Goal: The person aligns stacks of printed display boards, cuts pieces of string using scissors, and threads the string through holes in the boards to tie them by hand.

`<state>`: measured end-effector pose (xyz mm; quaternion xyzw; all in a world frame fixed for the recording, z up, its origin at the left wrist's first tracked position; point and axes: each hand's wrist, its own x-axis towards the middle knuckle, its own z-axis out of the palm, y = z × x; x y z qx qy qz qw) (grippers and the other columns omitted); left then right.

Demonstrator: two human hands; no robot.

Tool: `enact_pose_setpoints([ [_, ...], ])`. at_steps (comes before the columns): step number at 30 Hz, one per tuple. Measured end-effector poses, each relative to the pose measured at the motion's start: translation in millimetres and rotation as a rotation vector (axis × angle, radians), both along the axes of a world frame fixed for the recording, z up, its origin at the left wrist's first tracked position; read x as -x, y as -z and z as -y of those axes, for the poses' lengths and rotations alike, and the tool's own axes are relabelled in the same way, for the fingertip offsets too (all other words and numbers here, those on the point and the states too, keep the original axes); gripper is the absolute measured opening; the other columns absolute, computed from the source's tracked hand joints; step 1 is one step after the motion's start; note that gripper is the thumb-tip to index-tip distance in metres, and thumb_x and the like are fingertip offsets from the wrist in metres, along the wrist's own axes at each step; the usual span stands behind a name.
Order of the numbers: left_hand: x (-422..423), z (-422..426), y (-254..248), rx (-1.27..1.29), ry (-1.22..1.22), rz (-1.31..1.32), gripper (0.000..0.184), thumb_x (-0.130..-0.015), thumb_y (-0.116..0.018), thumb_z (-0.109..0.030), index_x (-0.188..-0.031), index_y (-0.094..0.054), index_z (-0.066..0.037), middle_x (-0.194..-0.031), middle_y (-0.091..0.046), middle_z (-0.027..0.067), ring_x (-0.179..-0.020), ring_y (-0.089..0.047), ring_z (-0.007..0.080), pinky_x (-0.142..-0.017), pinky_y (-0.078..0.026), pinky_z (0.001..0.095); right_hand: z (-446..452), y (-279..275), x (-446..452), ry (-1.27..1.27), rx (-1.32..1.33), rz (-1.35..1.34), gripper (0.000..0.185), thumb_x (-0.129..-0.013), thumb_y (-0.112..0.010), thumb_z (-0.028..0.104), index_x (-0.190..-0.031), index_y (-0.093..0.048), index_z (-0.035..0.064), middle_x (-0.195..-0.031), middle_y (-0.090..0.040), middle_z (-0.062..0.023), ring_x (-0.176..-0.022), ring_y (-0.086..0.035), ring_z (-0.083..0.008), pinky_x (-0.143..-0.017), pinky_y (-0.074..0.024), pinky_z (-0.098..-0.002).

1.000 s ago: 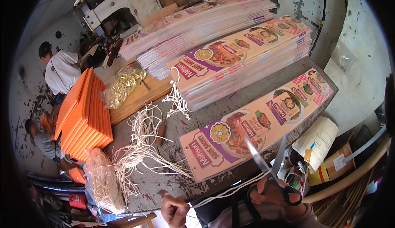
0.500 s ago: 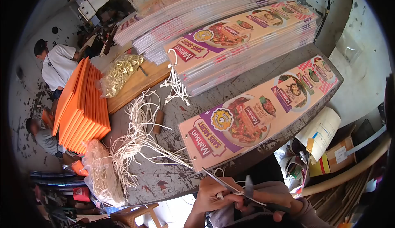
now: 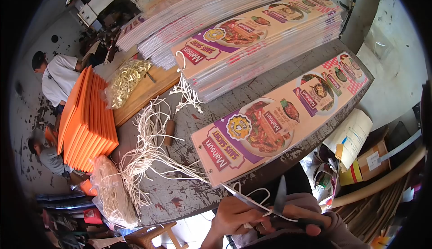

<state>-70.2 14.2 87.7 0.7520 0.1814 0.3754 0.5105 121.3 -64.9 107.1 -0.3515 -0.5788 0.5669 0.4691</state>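
Observation:
My left hand [image 3: 236,216] is at the bottom of the view, its fingers pinched on a white string [image 3: 261,189] with a loop standing above them. Beside it, my right hand [image 3: 294,212] grips a pair of scissors [image 3: 280,197] by the dark handle. The two blades are spread in a V, and the string passes close to where they meet; I cannot tell if they touch it. Just beyond the hands lies a long printed card [image 3: 252,136] with food pictures and metal eyelets at its near left end.
A bundle of white strings [image 3: 150,136] and a brown cylinder [image 3: 169,133] lie left on the table [image 3: 193,206]. Behind are stacked printed cards [image 3: 261,33], a bag of brass-coloured pieces [image 3: 128,85] and orange pads [image 3: 87,123]. Two people sit at far left.
The scissor blades have spread wider, and the upright blade shows more of its length. More of the string loop stands above my left hand. The view has shifted slightly.

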Motion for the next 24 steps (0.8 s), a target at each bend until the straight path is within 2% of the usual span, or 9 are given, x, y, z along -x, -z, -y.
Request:
enact_pose_setpoints([
  [4, 6, -10, 2, -0.345, -0.085, -0.004, 0.006, -0.071, -0.067, -0.014, -0.073, -0.066, -0.008, -0.063, -0.061, 0.0018, -0.052, -0.059, 0.0168, -0.043, -0.042, 0.0255, -1, -19, 12, 0.075, 0.059, 0.264, 0.049, -0.081, -0.054, 0.049, -0.105, -0.056, 0.0061, -0.099, -0.061, -0.012, -0.087, -0.061, -0.0218, -0.078, -0.0459, -0.0296],
  [7, 12, -14, 4, -0.386, -0.065, 0.017, 0.009, -0.068, -0.069, -0.017, -0.072, -0.066, -0.01, -0.06, -0.058, 0.0001, -0.049, -0.056, 0.015, -0.04, -0.039, 0.0247, -1, -9, 7, -0.096, 0.125, 0.072, 0.035, -0.081, -0.061, 0.035, -0.097, -0.055, 0.0053, -0.094, -0.059, -0.0079, -0.083, -0.058, -0.0155, -0.076, -0.0438, -0.0272],
  [9, 14, -17, 3, -0.444, -0.086, 0.014, 0.011, -0.066, -0.07, -0.018, -0.071, -0.065, -0.01, -0.057, -0.056, -0.0006, -0.046, -0.053, 0.0145, -0.039, -0.037, 0.0249, 7, 12, 16, -0.284, 0.573, -0.264, 0.033, -0.085, -0.057, 0.035, -0.094, -0.053, 0.0036, -0.089, -0.054, -0.0041, -0.082, -0.052, -0.0115, -0.076, -0.0402, -0.0253],
  [10, 15, -18, 2, -0.443, -0.086, 0.014, 0.011, -0.066, -0.07, -0.018, -0.071, -0.065, -0.01, -0.057, -0.056, -0.0006, -0.046, -0.053, 0.0145, -0.039, -0.037, 0.0249, 6, 9, 16, -0.284, 0.574, -0.264, 0.033, -0.085, -0.057, 0.035, -0.094, -0.053, 0.0036, -0.089, -0.054, -0.0041, -0.082, -0.052, -0.0115, -0.076, -0.0402, -0.0253],
  [13, 18, -23, -1, -0.487, -0.107, -0.021, 0.012, -0.065, -0.071, -0.019, -0.07, -0.065, -0.009, -0.055, -0.054, -0.0006, -0.044, -0.051, 0.0147, -0.038, -0.036, 0.0254, -5, -9, 12, -0.304, 0.491, -0.455, 0.04, -0.087, -0.049, 0.042, -0.092, -0.052, 0.0026, -0.085, -0.05, -0.0018, -0.081, -0.047, -0.0099, -0.078, -0.037, -0.0236],
  [16, 19, -26, 0, -0.499, -0.116, -0.065, 0.012, -0.064, -0.071, -0.018, -0.069, -0.064, -0.009, -0.057, -0.056, 0.0004, -0.045, -0.053, 0.015, -0.038, -0.036, 0.0254, -19, -20, 4, -0.368, 0.793, -0.219, 0.064, -0.081, -0.038, 0.061, -0.097, -0.052, 0.0007, -0.086, -0.054, -0.0049, -0.082, -0.053, -0.0137, -0.075, -0.0402, -0.0232],
  [17, 19, -25, 2, -0.463, -0.109, -0.035, 0.011, -0.064, -0.07, -0.017, -0.069, -0.064, -0.009, -0.058, -0.057, 0.001, -0.046, -0.054, 0.0152, -0.039, -0.037, 0.0253, -23, -22, 3, -0.278, 0.352, -0.093, 0.069, -0.08, -0.034, 0.064, -0.101, -0.052, 0.0002, -0.087, -0.056, -0.0062, -0.082, -0.055, -0.0163, -0.074, -0.0422, -0.0239],
  [19, 19, -24, 3, -0.41, -0.103, 0.022, 0.009, -0.064, -0.069, -0.014, -0.07, -0.064, -0.008, -0.061, -0.06, 0.002, -0.048, -0.056, 0.0157, -0.04, -0.039, 0.0254, -25, -21, 3, -0.182, -0.088, 0.033, 0.075, -0.079, -0.03, 0.067, -0.104, -0.051, -0.0004, -0.088, -0.058, -0.0076, -0.083, -0.058, -0.0188, -0.073, -0.0442, -0.0246],
  [24, 6, -15, 5, -0.351, -0.019, 0.086, 0.008, -0.065, -0.068, -0.008, -0.07, -0.062, -0.007, -0.062, -0.06, 0.0026, -0.049, -0.056, 0.0168, -0.041, -0.041, 0.0256, -12, -8, 12, 0.034, -0.273, 0.042, 0.075, -0.082, -0.026, 0.064, -0.103, -0.054, -0.0012, -0.085, -0.061, -0.0078, -0.077, -0.062, -0.023, -0.07, -0.0485, -0.0309],
])
